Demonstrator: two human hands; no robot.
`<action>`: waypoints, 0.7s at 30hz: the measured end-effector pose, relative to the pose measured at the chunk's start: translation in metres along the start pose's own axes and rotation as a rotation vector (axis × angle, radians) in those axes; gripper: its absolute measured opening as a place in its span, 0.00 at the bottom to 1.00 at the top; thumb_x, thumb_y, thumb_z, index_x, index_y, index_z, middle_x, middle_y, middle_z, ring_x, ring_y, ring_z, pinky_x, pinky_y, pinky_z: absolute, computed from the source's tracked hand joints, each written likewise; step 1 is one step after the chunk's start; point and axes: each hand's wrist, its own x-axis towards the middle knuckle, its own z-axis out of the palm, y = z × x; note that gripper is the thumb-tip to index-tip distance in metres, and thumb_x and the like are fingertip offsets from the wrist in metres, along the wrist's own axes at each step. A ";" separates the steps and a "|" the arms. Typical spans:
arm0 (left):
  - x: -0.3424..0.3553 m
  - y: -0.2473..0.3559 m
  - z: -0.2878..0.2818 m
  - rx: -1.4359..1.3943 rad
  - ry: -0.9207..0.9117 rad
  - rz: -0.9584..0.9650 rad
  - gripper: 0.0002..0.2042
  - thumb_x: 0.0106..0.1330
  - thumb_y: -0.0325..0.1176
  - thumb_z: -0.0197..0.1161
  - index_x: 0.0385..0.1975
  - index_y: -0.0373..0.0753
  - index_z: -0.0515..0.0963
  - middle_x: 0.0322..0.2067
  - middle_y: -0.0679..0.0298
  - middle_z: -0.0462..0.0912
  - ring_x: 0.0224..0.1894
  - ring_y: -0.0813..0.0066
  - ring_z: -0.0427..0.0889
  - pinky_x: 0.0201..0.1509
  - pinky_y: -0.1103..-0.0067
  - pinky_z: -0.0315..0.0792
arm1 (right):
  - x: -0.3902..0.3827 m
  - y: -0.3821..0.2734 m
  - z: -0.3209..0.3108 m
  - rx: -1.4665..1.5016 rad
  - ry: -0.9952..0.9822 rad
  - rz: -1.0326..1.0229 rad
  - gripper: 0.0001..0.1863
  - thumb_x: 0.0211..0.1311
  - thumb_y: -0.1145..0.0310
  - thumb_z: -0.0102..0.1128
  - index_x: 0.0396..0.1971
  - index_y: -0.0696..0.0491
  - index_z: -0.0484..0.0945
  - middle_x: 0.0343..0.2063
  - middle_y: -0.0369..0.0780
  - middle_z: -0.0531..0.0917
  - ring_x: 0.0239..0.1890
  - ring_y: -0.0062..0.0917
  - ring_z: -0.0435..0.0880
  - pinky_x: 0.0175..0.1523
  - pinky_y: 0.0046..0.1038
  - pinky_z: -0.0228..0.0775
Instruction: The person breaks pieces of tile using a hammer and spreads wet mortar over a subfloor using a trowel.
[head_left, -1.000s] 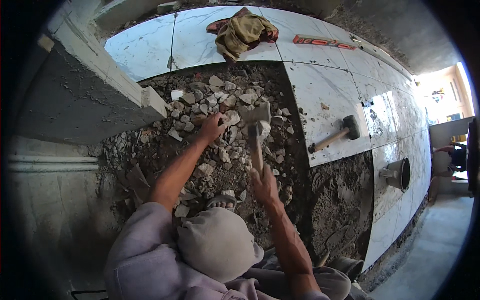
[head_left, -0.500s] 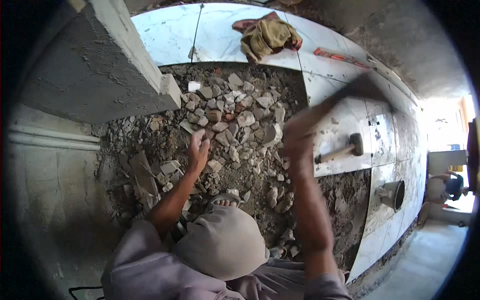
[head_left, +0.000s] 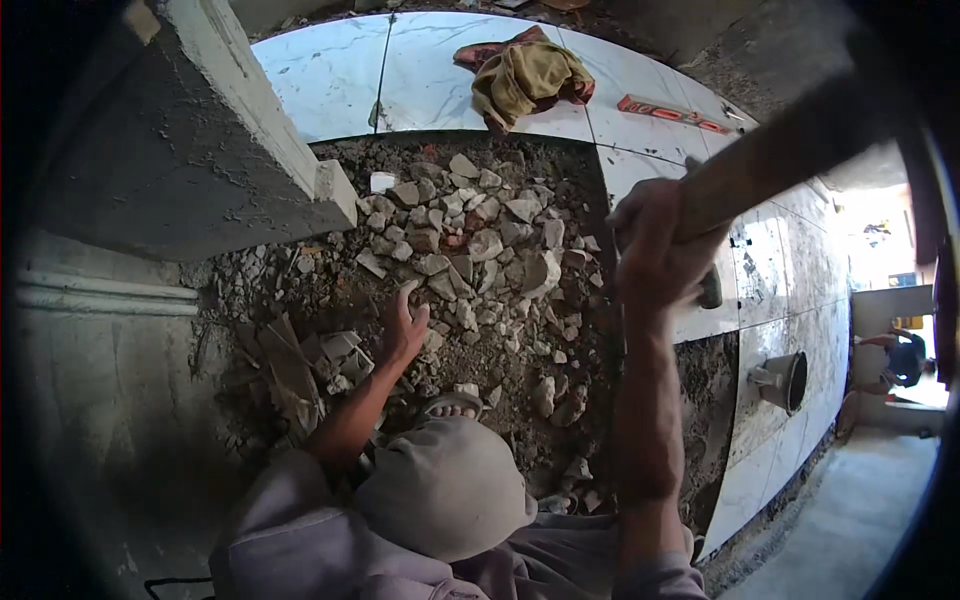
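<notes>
My right hand (head_left: 655,250) grips the wooden handle of a tool (head_left: 770,165) with a broad dark head, raised high on the right. The head is blurred and partly lost at the dark rim, so its exact kind is unclear. Below it lies a heap of broken stone and rubble (head_left: 485,245) on dark soil. My left hand (head_left: 405,330) hovers at the near left side of the heap, fingers apart and holding nothing. Behind my right hand, a mallet (head_left: 710,290) on the tiles is mostly hidden.
White marbled tiles (head_left: 320,85) border the soil, with a crumpled cloth (head_left: 530,80) and a red spirit level (head_left: 670,112) on them. A bucket (head_left: 782,382) stands at right. A concrete block (head_left: 200,130) juts in at left. Another person (head_left: 905,360) is far right.
My right hand has swung the tool upward and closer to the camera, its head moving to the right rim. My left hand has shifted slightly, its fingers more spread.
</notes>
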 end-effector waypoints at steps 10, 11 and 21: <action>0.016 -0.019 0.016 0.034 0.113 0.092 0.22 0.68 0.32 0.50 0.61 0.40 0.58 0.59 0.51 0.60 0.62 0.51 0.60 0.63 0.57 0.63 | -0.194 0.183 -0.058 -0.598 -0.605 0.780 0.16 0.61 0.63 0.53 0.43 0.59 0.71 0.21 0.39 0.77 0.25 0.25 0.78 0.28 0.32 0.72; 0.018 -0.011 0.017 0.040 0.094 0.074 0.21 0.68 0.31 0.50 0.61 0.40 0.59 0.59 0.51 0.60 0.62 0.51 0.60 0.63 0.57 0.63 | -0.176 0.155 -0.061 -0.567 -0.527 0.766 0.14 0.62 0.63 0.53 0.41 0.58 0.71 0.19 0.38 0.76 0.23 0.24 0.77 0.26 0.31 0.71; 0.068 0.119 0.146 0.264 -0.293 0.489 0.31 0.57 0.40 0.64 0.59 0.38 0.61 0.61 0.49 0.58 0.60 0.49 0.65 0.60 0.63 0.63 | -0.103 0.072 -0.141 -0.106 0.133 0.671 0.14 0.64 0.61 0.53 0.40 0.55 0.65 0.19 0.35 0.73 0.14 0.17 0.70 0.17 0.23 0.64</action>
